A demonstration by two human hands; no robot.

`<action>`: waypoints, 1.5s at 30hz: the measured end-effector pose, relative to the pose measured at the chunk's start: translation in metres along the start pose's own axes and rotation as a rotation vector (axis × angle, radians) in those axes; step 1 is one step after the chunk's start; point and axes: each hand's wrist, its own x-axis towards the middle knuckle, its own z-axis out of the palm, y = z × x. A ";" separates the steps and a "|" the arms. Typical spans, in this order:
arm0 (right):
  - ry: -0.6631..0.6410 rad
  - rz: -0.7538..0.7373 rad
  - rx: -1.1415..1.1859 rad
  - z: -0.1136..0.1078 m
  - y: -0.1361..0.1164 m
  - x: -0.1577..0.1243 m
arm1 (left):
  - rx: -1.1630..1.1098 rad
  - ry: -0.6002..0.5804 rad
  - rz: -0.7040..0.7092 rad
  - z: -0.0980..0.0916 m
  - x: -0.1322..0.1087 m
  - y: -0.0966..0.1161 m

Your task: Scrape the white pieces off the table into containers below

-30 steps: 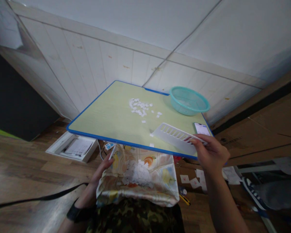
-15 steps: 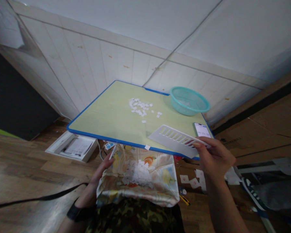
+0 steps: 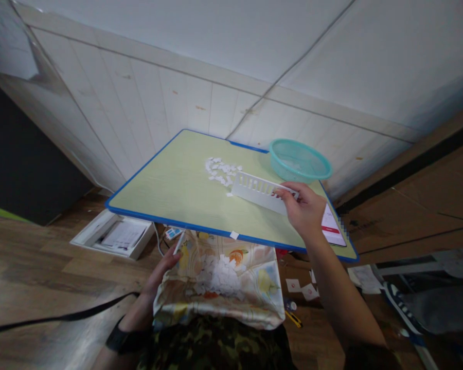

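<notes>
Right hand (image 3: 304, 211) pinches the slotted white panel (image 3: 260, 191) by its right end, mid-frame on the table (image 3: 170, 185).
Its long axis runs left toward the one heap of white chips (image 3: 219, 171) touching its far end. Left hand (image 3: 165, 264), lower centre, grips the cloth (image 3: 231, 300) holding a second heap. One basket (image 3: 300, 160), one phone (image 3: 333, 231).
</notes>
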 end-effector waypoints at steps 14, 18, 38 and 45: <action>-0.024 -0.024 -0.143 -0.019 0.003 -0.001 | 0.003 -0.121 -0.016 -0.012 0.008 -0.007; 0.009 -0.040 -0.178 -0.034 0.007 -0.008 | -0.019 -0.133 -0.010 -0.011 0.008 -0.006; 0.089 0.041 -0.187 -0.036 0.018 -0.017 | 0.083 -0.064 0.072 -0.012 0.005 -0.004; 0.052 -0.047 -0.246 -0.038 0.010 -0.011 | 0.054 -0.087 0.042 -0.010 0.007 -0.003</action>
